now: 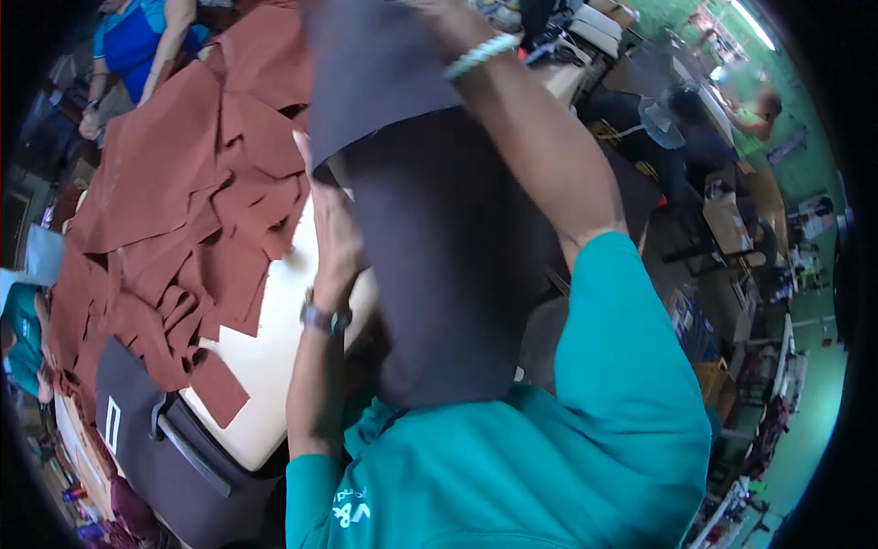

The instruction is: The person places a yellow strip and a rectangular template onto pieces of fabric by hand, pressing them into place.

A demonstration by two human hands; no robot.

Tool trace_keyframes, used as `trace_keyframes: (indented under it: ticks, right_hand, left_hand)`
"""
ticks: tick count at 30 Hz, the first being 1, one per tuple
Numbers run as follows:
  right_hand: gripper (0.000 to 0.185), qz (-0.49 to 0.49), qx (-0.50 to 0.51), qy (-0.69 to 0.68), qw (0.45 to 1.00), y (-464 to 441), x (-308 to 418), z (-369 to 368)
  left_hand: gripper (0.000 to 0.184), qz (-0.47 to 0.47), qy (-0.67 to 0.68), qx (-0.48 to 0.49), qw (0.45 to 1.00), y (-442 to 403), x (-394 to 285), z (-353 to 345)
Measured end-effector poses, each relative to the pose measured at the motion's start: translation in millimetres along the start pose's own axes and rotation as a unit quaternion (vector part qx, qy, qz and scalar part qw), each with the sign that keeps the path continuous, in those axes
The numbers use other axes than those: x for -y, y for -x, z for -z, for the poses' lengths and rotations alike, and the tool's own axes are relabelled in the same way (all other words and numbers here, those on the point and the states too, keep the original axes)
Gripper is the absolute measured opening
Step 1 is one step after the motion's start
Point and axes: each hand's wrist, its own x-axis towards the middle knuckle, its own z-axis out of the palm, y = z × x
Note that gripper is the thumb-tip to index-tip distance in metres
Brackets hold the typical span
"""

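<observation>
A large dark grey-brown sheet (439,256) hangs in front of my teal shirt, its upper part folded over. My left hand (334,229), with a watch on the wrist, is at the sheet's left edge, its fingers partly hidden behind the fold. My right arm, with a pale beaded bracelet, reaches up over the sheet. My right hand (434,16) is at the top edge of the view, at the upper part of the sheet, mostly cut off and blurred. Left of the sheet, many reddish-brown pieces (155,174) lie heaped on a white table (293,293).
A hammer-like tool (192,448) lies on dark material (146,485) at the lower left. A person in blue stands at the upper left, another in teal at the far left edge. People, chairs and boxes are in the right background.
</observation>
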Motion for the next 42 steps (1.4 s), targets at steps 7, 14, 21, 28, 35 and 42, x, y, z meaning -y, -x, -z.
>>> trace_keyframes:
  ticks: [7,14,21,28,35,42]
  right_hand:
    - [0.022,0.035,0.048,0.133,0.989,-65,-3,-93]
    - [0.034,0.193,0.071,0.145,0.968,28,23,-94]
    - [0.050,-0.094,0.033,-0.038,0.994,169,-102,-39]
    - [0.044,-0.177,-0.068,0.133,0.973,278,-149,-6]
    - [0.034,-0.153,-0.148,0.516,0.830,328,-148,19]
    - [0.038,0.142,-0.031,0.583,0.799,227,-136,-55]
  left_hand:
    - [0.069,-0.065,-0.212,-0.259,0.940,-80,23,166]
    - [0.043,-0.199,-0.516,-0.387,0.737,53,-95,306]
    - [0.047,0.166,-0.333,0.000,0.928,170,-123,170]
    - [0.060,0.125,-0.162,0.095,0.974,138,-84,145]
    - [0.070,0.158,-0.376,0.138,0.903,145,-9,64]
    - [0.063,0.137,-0.392,0.097,0.905,183,-57,45]
